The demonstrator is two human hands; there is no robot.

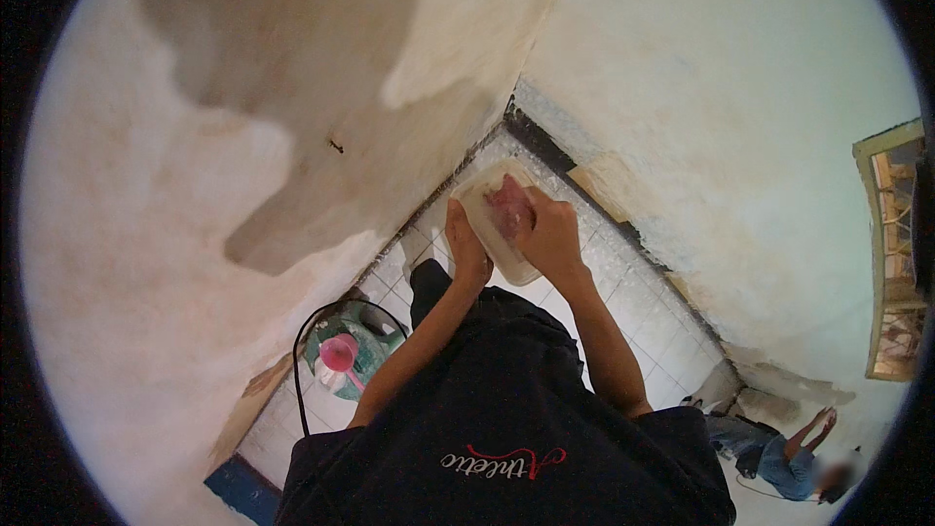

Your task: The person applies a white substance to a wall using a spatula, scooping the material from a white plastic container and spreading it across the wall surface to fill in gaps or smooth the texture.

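A whitish, translucent plastic tub (479, 206) is held out in front of my body, over the tiled floor. My left hand (469, 251) grips its left side, with the thumb along the wall. Inside the tub, my right hand (553, 236) has its fingers curled on a pink-red piece (505, 203). It looks flat, but I cannot tell whether it is a rag or a scraper. The fingertips of my right hand are partly hidden, as is the underside of my left.
Two patchy plastered walls (701, 127) meet in a corner ahead. By my left arm, a green bucket (375, 326) with a black hose or cable around it carries a pink dipper (338, 353). Another person (787, 468) is low at the right, near a window (891, 253). White tiles (653, 331) cover the floor.
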